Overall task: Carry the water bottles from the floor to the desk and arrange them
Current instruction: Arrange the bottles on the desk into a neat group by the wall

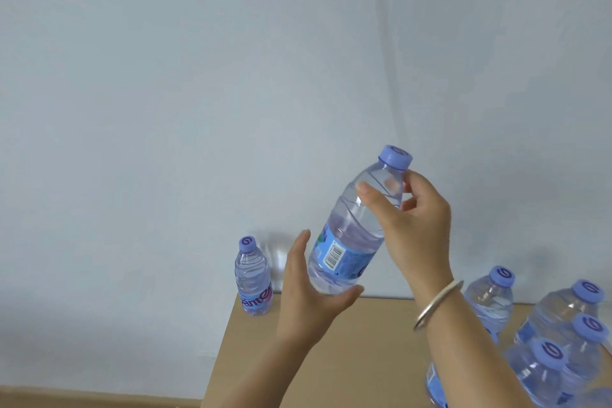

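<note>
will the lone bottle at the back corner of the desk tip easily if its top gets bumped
The lone bottle is tall on a narrow base, so a knock near its cap could tip it. It looks full, which probably steadies it. It stands near the desk corner, so it might roll off.

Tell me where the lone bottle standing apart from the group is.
In the head view, the lone bottle stands upright at the desk's far left corner against the wall, just left of the left hand.

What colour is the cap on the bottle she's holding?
The cap is light purple-blue with a darker swirl, head view.
</note>
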The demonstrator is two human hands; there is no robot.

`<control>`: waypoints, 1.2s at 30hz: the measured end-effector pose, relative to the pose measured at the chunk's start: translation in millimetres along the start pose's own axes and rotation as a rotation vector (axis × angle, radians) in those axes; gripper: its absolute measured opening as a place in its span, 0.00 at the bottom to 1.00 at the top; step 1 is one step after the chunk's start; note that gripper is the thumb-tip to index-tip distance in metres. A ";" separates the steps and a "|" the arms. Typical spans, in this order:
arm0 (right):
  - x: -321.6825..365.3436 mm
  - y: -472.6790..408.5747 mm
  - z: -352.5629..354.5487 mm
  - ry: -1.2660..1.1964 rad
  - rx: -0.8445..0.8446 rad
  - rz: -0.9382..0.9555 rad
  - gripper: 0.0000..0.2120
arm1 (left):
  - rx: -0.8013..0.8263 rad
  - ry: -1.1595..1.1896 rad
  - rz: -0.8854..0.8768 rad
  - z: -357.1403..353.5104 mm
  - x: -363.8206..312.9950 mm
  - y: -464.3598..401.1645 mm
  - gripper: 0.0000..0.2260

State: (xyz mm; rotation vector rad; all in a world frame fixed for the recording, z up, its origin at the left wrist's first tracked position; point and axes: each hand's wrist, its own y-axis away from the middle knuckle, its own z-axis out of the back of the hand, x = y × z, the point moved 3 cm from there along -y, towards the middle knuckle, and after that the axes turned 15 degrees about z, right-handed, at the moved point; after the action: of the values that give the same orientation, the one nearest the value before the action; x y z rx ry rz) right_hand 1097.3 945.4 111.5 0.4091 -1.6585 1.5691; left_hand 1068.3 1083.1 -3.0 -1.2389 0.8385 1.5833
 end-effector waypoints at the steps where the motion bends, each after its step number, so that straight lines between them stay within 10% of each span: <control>1: 10.4 1.6 -1.9 -0.027 0.017 0.015 0.12 | 0.004 0.058 -0.005 1.5 -4.9 4.5 0.38; 7: 37.0 -4.3 -10.1 -0.216 0.185 -0.035 0.21 | 0.120 0.262 0.014 21.6 -26.9 35.5 0.29; 12: 22.5 -7.7 -13.3 -0.975 0.557 -0.221 0.35 | 0.550 0.421 0.067 29.7 -43.0 53.1 0.19; 17: 17.0 11.0 -30.6 -1.098 0.780 -0.279 0.27 | 0.775 0.740 0.418 25.1 -14.4 52.4 0.38; 21: 15.5 17.2 -38.2 -1.101 0.705 -0.286 0.24 | 0.948 0.726 0.307 29.2 -30.4 52.1 0.33; 27: 6.9 14.3 -40.3 -0.773 0.484 -0.273 0.28 | 0.567 0.330 0.207 39.7 -32.2 43.0 0.25; 36: -1.7 11.8 -46.4 -0.428 0.712 -0.216 0.37 | 0.392 0.327 0.196 43.2 -17.8 43.2 0.26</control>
State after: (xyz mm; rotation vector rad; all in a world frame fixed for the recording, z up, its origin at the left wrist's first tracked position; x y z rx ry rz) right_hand 1105.1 990.7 98.1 1.3221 -1.2278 1.9595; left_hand 1014.3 1103.2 24.2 -1.1658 1.4418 1.2943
